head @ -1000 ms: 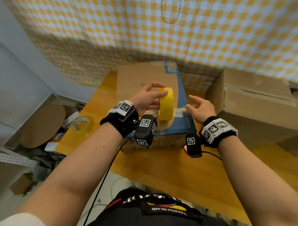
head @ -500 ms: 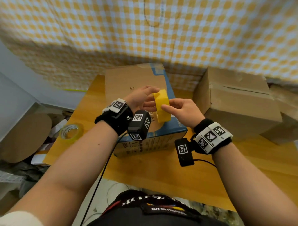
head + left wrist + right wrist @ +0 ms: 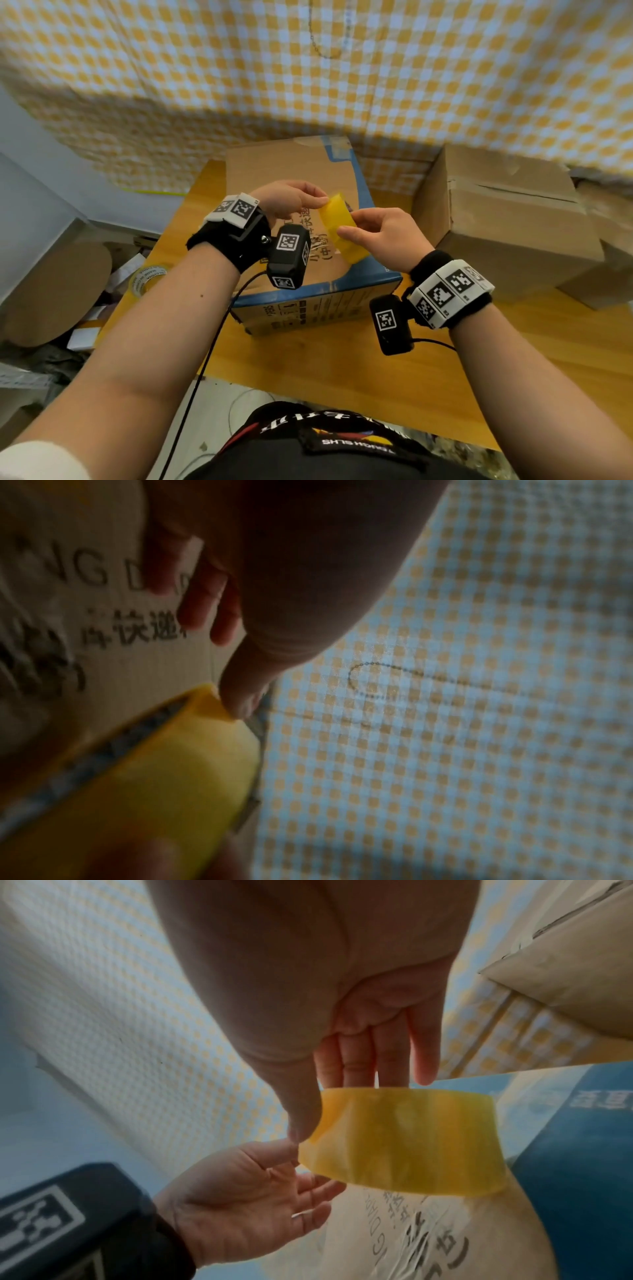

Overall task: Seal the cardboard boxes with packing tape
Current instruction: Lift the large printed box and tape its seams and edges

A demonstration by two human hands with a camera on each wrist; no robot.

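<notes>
A yellow packing tape roll [image 3: 339,229] hangs in the air above a cardboard box with blue edges [image 3: 291,171] that lies on the wooden table [image 3: 308,370]. My left hand [image 3: 320,202] pinches the roll's upper corner between thumb and forefinger. The left wrist view shows that thumb [image 3: 240,696] on the yellow edge of the roll [image 3: 154,777]. My right hand [image 3: 346,228] holds the roll from the right. In the right wrist view the thumb is on the near rim of the roll [image 3: 404,1142] and the fingers lie behind it. Whether a tape end is peeled free is unclear.
A second plain cardboard box [image 3: 507,233] stands at the right, with another behind it. A clear tape roll [image 3: 147,277] lies near the table's left edge. Cardboard scraps and clutter fill the floor to the left. A checked cloth hangs behind the table.
My right hand came in from the right and took hold of the roll. The left hand shifted from gripping the whole roll to pinching its upper corner. The roll has tilted.
</notes>
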